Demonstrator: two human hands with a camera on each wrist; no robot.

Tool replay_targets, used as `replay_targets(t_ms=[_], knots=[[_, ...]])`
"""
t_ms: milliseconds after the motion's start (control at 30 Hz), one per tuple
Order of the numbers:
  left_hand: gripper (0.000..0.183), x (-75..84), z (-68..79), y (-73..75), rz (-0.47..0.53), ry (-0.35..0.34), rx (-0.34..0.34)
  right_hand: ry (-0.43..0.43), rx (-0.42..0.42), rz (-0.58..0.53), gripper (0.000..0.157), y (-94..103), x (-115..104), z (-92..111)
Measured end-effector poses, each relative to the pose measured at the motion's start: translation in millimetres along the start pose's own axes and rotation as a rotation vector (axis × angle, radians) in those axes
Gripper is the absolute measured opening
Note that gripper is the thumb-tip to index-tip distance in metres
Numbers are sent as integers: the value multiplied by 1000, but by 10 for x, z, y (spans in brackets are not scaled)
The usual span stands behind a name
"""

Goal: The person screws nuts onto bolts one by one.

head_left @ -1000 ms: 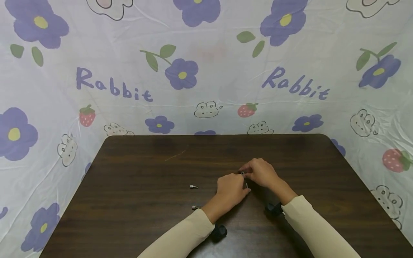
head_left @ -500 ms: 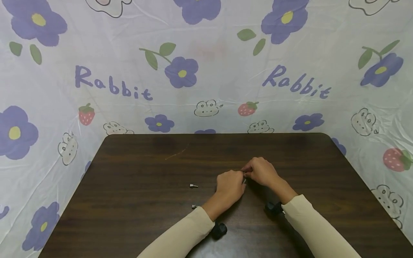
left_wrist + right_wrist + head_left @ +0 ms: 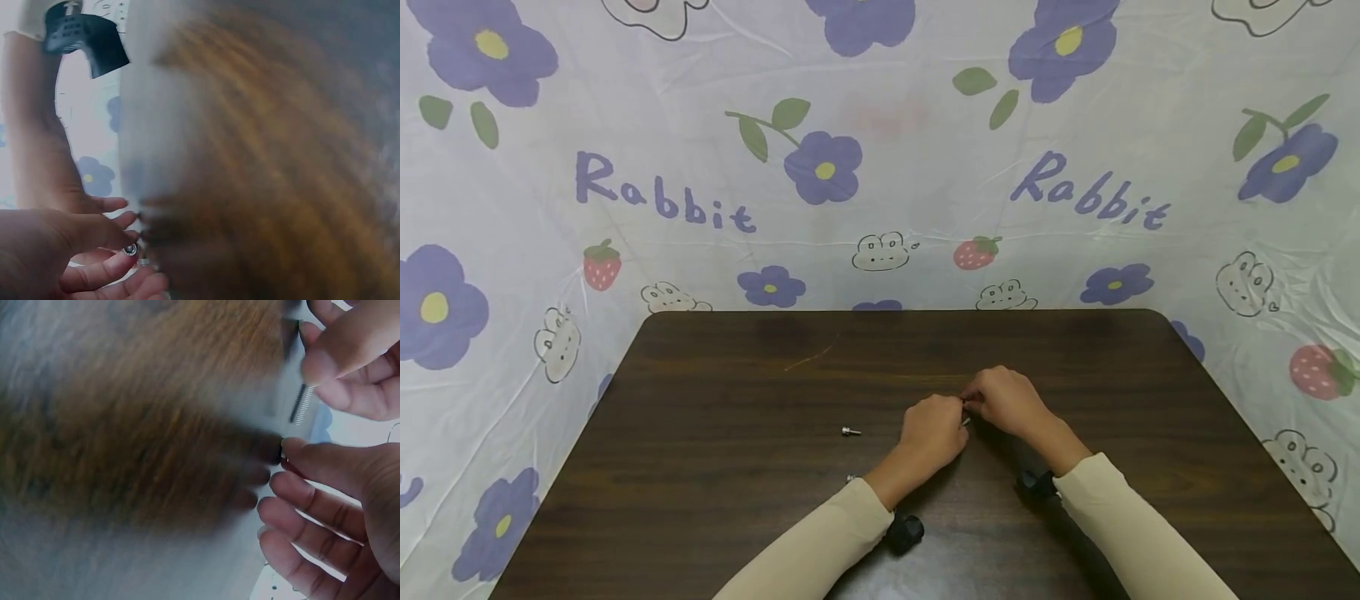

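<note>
My left hand (image 3: 931, 429) pinches a socket-head screw. Its round, hollowed head (image 3: 129, 249) shows between thumb and finger in the left wrist view, and its threaded shank (image 3: 302, 403) juts from the fingertips in the right wrist view. Close by, my right hand (image 3: 1009, 402) has thumb and forefinger brought together on a small metal piece (image 3: 144, 262), mostly covered by the fingers; its kind is unclear. Its other fingers (image 3: 300, 515) are loosely bent. Left of the hands, a screw (image 3: 850, 432) lies on the dark wooden table (image 3: 737, 400).
Another small screw (image 3: 851, 478) lies beside my left forearm, partly covered by the sleeve. Black wrist devices (image 3: 906, 532) sit under both wrists. A white cloth (image 3: 917, 167) printed with flowers hangs behind the table.
The left hand has turned a little and its thumb has drawn in, so less of the screw shows. The small metal piece seen earlier between the right fingertips is now covered in the head view.
</note>
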State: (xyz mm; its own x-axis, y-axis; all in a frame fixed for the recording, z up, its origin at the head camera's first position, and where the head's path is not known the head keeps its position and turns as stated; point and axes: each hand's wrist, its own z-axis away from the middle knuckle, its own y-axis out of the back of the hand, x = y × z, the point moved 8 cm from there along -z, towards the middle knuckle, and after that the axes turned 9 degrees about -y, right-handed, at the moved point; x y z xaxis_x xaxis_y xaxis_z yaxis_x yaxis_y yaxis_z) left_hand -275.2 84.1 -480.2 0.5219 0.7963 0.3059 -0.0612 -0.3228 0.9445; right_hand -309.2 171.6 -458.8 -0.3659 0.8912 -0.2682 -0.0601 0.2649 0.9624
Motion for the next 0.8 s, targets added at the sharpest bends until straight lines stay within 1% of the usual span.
replay_targets(t_ms=[67, 133, 200, 267, 333, 400, 533, 633, 733, 800], knots=[[47, -13, 13, 24, 67, -3, -9, -1, -8, -1, 5, -8, 1, 5], [48, -34, 34, 59, 138, -5, -10, -4, -22, -9, 4, -16, 3, 4], [40, -66, 56, 105, 197, -9, 3, -3, -34, -17, 4, -24, 3, 0], [26, -116, 76, 152, 246, -7, 22, -11, -45, -28, 5, -33, 8, -4], [12, -176, 94, 214, 296, -5, 64, -17, -54, -32, 5, -44, 14, -8], [7, -243, 106, 273, 334, -2, 107, -27, -59, -35, 6, -55, 22, -11], [4, -354, 126, 405, 409, -11, 219, -27, -61, -41, 7, -63, 26, -19], [3, -418, 151, 485, 466, -18, 285, -18, -58, -46, 8, -64, 18, -27], [4, -470, 176, 542, 543, -18, 333, -3, -49, -42, 9, -68, 6, -36], [4, -501, 191, 561, 594, -15, 349, 0, -44, -46, 11, -71, 4, -40]])
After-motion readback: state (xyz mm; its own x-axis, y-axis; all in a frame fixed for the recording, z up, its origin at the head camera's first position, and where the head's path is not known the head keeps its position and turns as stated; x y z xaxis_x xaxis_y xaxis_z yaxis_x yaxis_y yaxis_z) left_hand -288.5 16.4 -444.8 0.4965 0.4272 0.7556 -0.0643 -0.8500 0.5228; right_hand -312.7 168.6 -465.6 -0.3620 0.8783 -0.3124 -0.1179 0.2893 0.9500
